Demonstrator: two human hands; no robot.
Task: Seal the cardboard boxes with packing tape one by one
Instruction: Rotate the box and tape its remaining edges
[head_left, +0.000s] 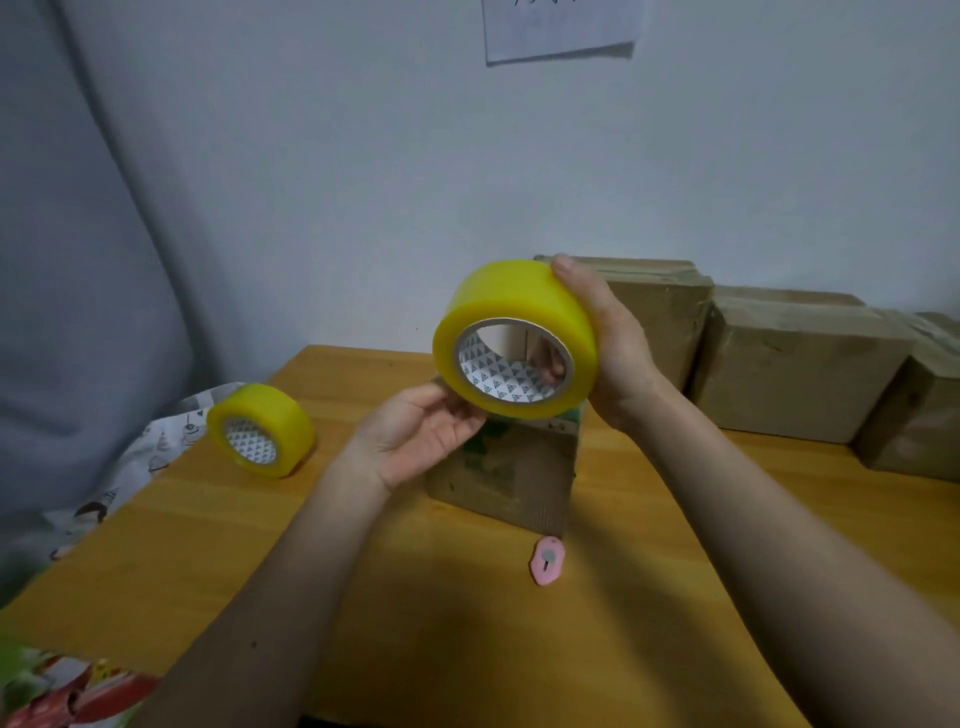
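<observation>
Centrally, just right of the frame's middle, a yellow tape roll (514, 338) is held up above a small cardboard box (506, 470) on a wooden table (208, 545). The right hand (610, 343) is wrapped around the roll's rim, fingertips curled inside the core. The left hand (421, 431) is cupped beneath, fingertips touching the lower edge. The roll is judged rigid, fairly heavy and slick, best gripped through the core. 1 spare roll (261, 430) lies at left; 3 boxes (795, 364) are stacked at right; a pink cutter (546, 561) lies below.
</observation>
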